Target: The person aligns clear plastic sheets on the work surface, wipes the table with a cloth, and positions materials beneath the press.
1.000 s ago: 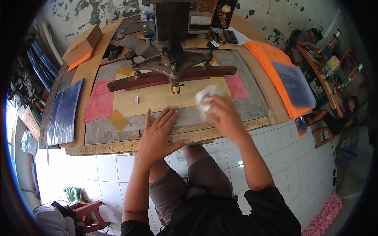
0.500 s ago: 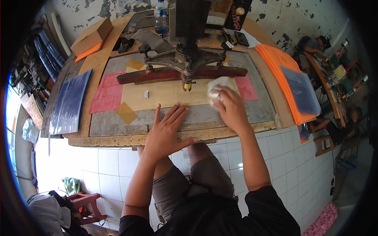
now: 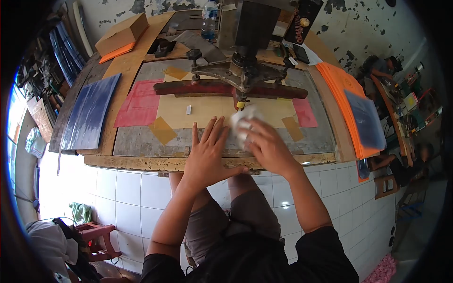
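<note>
At the near edge of the worktop [image 3: 132,163], the left hand [image 3: 204,158] lies flat with its fingers spread wide, their tips at the lower border of a tan sheet [image 3: 174,111], apparently to brace the body or steady the surface. Just beside it, the right hand [image 3: 273,151] is closed around a crumpled white cloth [image 3: 245,125], bunched likely so that it makes a soft pad; the cloth is over the sheet's near border.

Brown tape [image 3: 163,130] crosses the near border left of the hands, with another strip [image 3: 292,128] to their right, probably to keep the sheet from sliding on the grey plate [image 3: 137,144]. Pink sheets [image 3: 139,104] flank it. Ahead of the left hand's fingers lies a small white piece [image 3: 188,110].

Beyond the hands, a metal frame [image 3: 243,75] carries a long red-brown bar [image 3: 188,88] across the sheet. Blue plastic sheets [image 3: 92,113] lie far left and an orange stack [image 3: 337,99] far right, seemingly kept within reach yet off the plate.

Farther off stand a cardboard box [image 3: 122,35] and a bottle [image 3: 208,21], its label too small to read. No brand or wording is legible on the box or the stack.
</note>
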Available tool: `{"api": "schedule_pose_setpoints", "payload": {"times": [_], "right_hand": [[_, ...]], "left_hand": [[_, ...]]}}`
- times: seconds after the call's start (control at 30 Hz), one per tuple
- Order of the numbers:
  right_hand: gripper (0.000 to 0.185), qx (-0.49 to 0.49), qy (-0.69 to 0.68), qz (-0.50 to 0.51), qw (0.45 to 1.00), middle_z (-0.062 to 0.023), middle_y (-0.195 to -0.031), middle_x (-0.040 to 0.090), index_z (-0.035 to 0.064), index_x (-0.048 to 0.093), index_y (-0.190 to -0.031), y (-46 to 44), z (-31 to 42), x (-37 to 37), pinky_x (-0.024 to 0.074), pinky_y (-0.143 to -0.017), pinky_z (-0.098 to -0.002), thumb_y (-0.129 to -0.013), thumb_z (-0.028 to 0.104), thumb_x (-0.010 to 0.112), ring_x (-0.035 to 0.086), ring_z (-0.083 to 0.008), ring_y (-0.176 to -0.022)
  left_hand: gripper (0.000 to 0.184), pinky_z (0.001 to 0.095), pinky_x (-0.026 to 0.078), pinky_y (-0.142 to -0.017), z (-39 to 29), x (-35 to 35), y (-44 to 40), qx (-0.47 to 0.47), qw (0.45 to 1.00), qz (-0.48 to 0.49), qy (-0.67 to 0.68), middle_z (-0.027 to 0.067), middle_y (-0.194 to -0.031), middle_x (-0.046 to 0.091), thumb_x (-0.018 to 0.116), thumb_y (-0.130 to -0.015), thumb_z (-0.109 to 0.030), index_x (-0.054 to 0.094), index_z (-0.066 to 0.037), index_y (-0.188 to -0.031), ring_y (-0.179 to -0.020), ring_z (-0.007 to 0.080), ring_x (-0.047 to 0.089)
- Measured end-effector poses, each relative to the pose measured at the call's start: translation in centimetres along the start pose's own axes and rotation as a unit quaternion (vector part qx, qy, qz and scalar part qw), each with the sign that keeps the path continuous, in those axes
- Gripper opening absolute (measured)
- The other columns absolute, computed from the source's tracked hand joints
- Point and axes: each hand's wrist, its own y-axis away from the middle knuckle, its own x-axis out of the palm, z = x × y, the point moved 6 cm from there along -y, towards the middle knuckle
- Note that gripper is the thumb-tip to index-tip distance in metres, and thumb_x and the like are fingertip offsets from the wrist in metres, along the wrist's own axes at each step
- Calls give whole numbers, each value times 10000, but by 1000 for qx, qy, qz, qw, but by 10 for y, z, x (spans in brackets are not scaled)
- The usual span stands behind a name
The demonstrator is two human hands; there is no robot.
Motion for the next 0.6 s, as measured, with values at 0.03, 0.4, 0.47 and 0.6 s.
{"api": "schedule_pose_setpoints", "payload": {"times": [0.03, 0.4, 0.47, 0.6], "right_hand": [[412, -6, -18, 18, 1000, -131, -1547, 641, 102, 732, -1420, -3, 3, -2, 473, -1227, -545, -1009, 101, 752, 593, -393, -1443], [395, 16, -26, -2, 1000, -145, -1563, 636, 79, 719, -1416, -36, 9, 21, 431, -1259, -553, -1024, 124, 722, 581, -408, -1459], [451, 53, 41, 2, 998, -168, -1573, 627, 76, 690, -1468, -36, 2, 25, 423, -1268, -558, -1022, 128, 720, 569, -407, -1474], [538, 8, 35, -27, 999, -189, -1590, 615, 82, 630, -1547, -38, 20, 39, 441, -1249, -563, -1019, 135, 724, 572, -422, -1474]], "left_hand": [[1349, 709, 106, -1375, 1, 1, 0, -3, 1000, -4, 6, 252, -1772, 400, 821, -763, -845, 417, 58, -1680, -1700, 384, 305], [1552, 673, 124, -1389, 4, -1, -2, -50, 998, 9, 43, 251, -1844, 242, 951, -687, -669, 103, 17, -1791, -1740, 375, 197], [1555, 674, 125, -1388, 3, -2, -2, -55, 998, 4, 43, 254, -1845, 238, 955, -679, -667, 108, 10, -1793, -1742, 378, 190], [1563, 667, 127, -1390, 3, -2, -2, -56, 998, -11, 36, 259, -1846, 232, 962, -669, -663, 108, 1, -1797, -1748, 379, 167]]}}
